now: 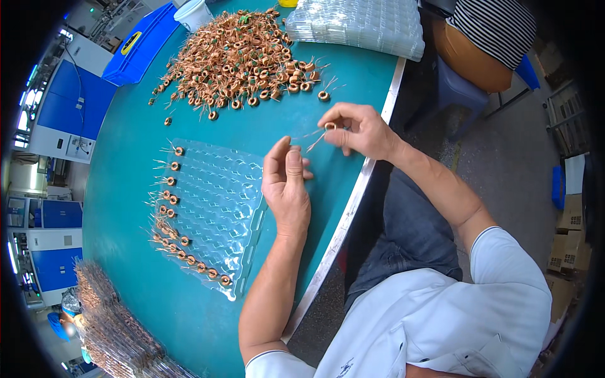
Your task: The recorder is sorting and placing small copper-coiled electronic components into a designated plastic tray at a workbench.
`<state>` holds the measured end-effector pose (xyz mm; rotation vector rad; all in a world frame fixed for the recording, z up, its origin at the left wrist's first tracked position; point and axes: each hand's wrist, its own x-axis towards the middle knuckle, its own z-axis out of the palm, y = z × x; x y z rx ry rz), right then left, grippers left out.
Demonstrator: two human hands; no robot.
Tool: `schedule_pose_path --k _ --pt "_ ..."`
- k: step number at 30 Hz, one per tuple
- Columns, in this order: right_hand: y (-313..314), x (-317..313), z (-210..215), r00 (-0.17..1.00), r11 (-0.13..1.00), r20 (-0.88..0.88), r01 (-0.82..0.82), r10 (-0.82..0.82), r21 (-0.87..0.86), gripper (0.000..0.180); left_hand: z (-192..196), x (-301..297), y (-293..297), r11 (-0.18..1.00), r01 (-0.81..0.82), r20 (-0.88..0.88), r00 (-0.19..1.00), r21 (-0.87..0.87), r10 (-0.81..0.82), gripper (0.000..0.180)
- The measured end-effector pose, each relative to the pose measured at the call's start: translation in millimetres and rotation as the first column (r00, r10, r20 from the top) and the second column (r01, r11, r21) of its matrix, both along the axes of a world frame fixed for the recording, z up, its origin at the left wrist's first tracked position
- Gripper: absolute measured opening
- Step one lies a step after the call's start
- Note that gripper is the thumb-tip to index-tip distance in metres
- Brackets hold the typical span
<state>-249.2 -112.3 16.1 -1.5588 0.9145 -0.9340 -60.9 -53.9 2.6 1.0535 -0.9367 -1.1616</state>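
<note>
My right hand (362,133) is closed, with thumb and fingers pinching a small copper-wound ring coil (331,126). The coil's thin wire leads point left, toward my left hand (287,186). That hand is held upright with fingers loosely curved and thumb apart, close to the lead ends. Whether its fingertips touch a lead is hard to make out. Left of my hands, a clear plastic blister tray (211,201) lies on the green table (135,138). Coils (170,181) sit along its left and near edges, leads pointing outward to the left.
A big heap of coils (236,63) covers the far table, with one loose coil (324,96) at its right. Stacked clear trays (356,25), a blue bin (140,47) and a white bucket (193,14) stand beyond. Filled trays (120,327) pile up near left. A person sits far right.
</note>
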Motion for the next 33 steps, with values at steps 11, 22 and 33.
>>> schedule_pose_path --k 11,22,33 --pt "3 -1 7 0.993 0.989 -0.107 0.036 -0.052 -0.144 0.02 1 -10 3 0.982 0.068 0.29 0.957 -0.176 -0.014 0.039" --pt "3 -6 -3 0.984 0.953 -0.15 -0.131 0.093 -0.272 0.023 -5 -11 3 0.998 0.012 0.207 0.978 -0.058 0.0 0.021" --pt "2 -13 -1 0.953 0.948 -0.248 -0.231 0.175 -0.219 0.028 -2 -11 2 0.938 0.031 0.474 0.868 -0.345 0.146 0.012"
